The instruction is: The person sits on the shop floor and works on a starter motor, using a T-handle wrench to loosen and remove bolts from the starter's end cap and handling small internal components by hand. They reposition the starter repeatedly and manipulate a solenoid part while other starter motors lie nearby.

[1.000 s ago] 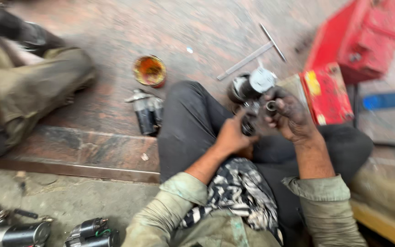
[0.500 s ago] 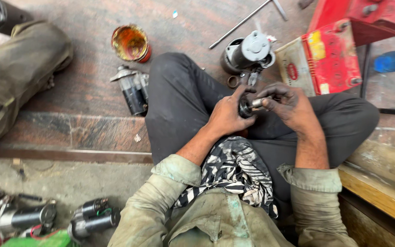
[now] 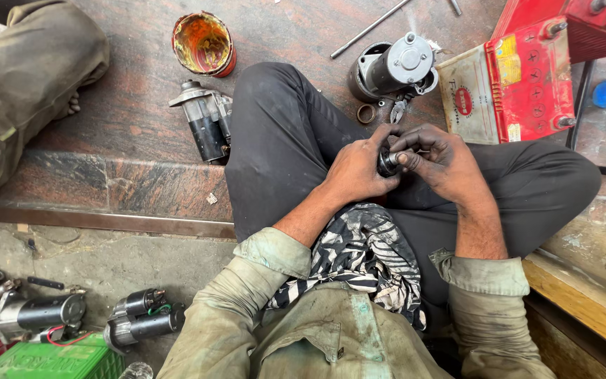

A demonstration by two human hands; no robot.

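I sit cross-legged on a stone floor in black trousers. Both hands meet over my lap around a small dark round metal part (image 3: 389, 162). My left hand (image 3: 355, 170) cups it from the left; my right hand (image 3: 438, 160), greasy and dark, pinches it from the right with fingertips on its face. Most of the part is hidden between the fingers. A black-and-white patterned cloth (image 3: 359, 256) lies in my lap below the hands.
A grey cylindrical motor housing (image 3: 395, 67) stands just beyond my knees, with a metal ring (image 3: 366, 114) and pliers (image 3: 397, 109) beside it. A starter motor (image 3: 205, 126) lies left, a paint-stained tin (image 3: 203, 43) behind it. Red battery (image 3: 520, 77) at right. Another person's leg (image 3: 22, 77) far left. More motors (image 3: 142, 319) lower left.
The view has shifted and steadied, bringing my lap closer to centre. Both hands stay closed around the small part, with my right fingers now set on its face.
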